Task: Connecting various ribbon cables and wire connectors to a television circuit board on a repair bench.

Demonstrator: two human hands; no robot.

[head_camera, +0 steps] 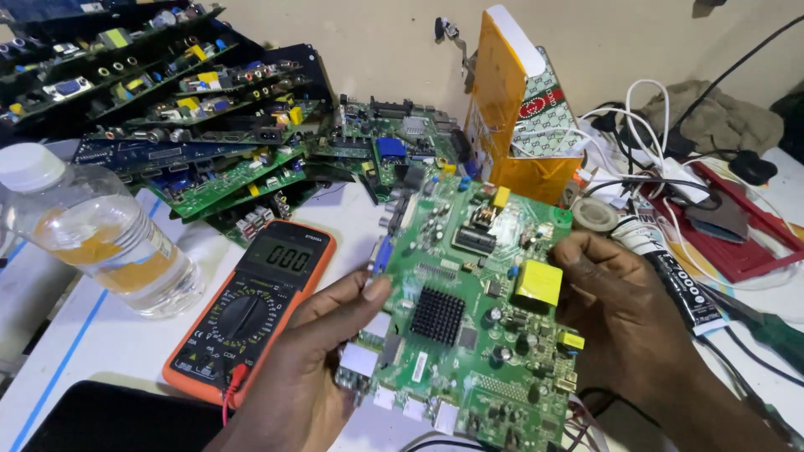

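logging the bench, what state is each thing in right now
circuit board: held up off the table, tilted
left hand: gripping the board's left edge
right hand: gripping the board's right edge
multimeter: switched on, lying flat
water bottle: capped, on its side, partly full
orange box: upright

L hand [314,368] + R hand [624,310] grip green circuit board [477,318] | multimeter [251,305] beside, probably on

White workbench [100,335], crowded.
Orange multimeter [251,310] near the front edge, water bottle [100,243] at left, circuit-board pile [218,134] along the back, red tray [737,234] at right.
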